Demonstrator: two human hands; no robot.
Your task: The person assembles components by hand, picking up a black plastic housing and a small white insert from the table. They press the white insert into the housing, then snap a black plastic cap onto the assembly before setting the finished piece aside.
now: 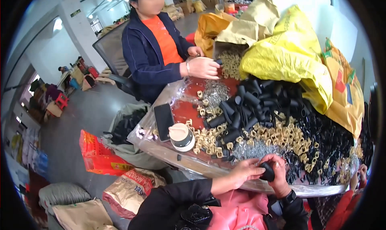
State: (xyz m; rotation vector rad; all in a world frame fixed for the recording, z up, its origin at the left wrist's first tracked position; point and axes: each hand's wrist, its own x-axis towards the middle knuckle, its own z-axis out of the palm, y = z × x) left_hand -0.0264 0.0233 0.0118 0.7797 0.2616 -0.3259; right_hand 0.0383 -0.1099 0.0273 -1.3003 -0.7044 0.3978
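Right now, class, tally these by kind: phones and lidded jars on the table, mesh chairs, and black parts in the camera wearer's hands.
Phone: 1
Lidded jar: 1
Mesh chair: 1
Black part held between left hand and right hand: 1
Total: 4

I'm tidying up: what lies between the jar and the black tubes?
In the head view, gold-coloured fittings lie between the jar and the black tubes.

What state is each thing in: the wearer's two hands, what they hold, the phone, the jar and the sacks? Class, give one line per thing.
Left hand: fingertips closed on the black part
Right hand: closed on the same part
Black part: held between both hands
Phone: lying flat, screen dark
Jar: upright, lid on
Yellow sack: slumped, crumpled
Tan paper sack: tipped, mouth open
Grey-green floor sack: open
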